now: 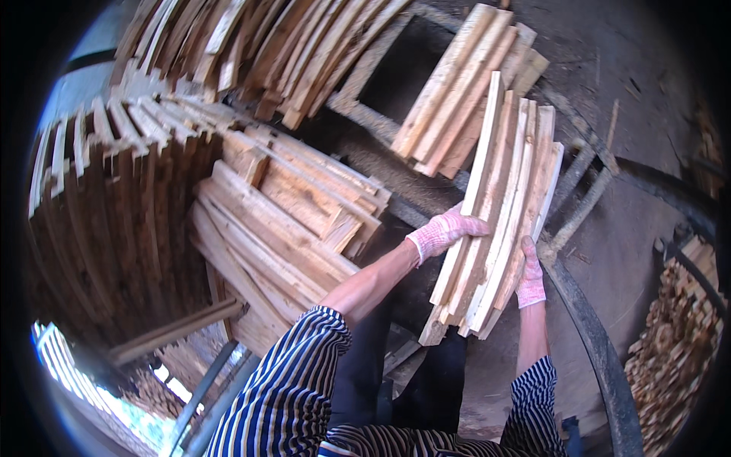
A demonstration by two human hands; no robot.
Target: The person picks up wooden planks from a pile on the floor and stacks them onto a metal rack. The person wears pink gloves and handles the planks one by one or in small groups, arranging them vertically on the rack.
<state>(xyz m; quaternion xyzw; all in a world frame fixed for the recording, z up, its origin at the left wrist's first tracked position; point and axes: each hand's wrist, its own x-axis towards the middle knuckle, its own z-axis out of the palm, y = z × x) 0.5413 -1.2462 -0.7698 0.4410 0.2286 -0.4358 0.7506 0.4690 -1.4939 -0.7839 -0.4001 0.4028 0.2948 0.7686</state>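
Observation:
I hold a bundle of several long pale wooden slats (499, 206) between both hands, tilted so its far end points up and away. My left hand (445, 230), in a pink knit glove, presses flat on the bundle's left side. Gripping the right edge lower down is my right hand (531, 276), also gloved. Striped sleeves cover my upper arms.
A stack of slats (285, 228) lies to my left, with an upright row of slats (114, 198) beyond it. More slats (464, 84) lie ahead over a dark opening. A curved metal rail (594, 343) runs on the right, and a pile of wood pieces (678, 343) sits at the far right.

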